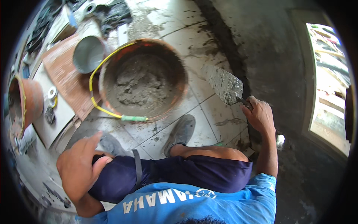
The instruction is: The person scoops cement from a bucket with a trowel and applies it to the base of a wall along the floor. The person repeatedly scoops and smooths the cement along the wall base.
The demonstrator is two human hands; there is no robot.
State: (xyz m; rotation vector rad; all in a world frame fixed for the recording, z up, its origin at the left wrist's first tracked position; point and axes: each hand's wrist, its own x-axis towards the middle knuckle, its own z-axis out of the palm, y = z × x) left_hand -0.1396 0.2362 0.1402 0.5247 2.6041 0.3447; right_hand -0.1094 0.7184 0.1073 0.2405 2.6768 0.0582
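Gripping a flat pointed metal trowel, smeared with grey mortar (225, 85), the right hand (260, 115) is at three o'clock, with its fingers closed around the dark handle (243, 101). The trowel blade points from there toward ten o'clock, above the white floor tiles (194, 117), near the dark strip along the wall. The left hand (80, 162) is at eight o'clock, near the left knee; it is open and holds nothing, the thumb apart from the fingers. Whether it touches the knee, I cannot tell.

At eleven o'clock stands a wide round orange bucket, dirty with cement (181, 80), and wet grey mortar (143, 84) lies inside. Its yellow curved carrying handle (91, 84) hangs along the left side, with a pale green grip (134, 118) at six o'clock of the rim.

The trowel seems light and stiff, and its handle is the proper place to hold; the blade is wet and probably slippery. The mortar looks soft, thick and heavy, and may slide from a tilted blade. The bucket is probably heavy, so the green grip is best for lifting.
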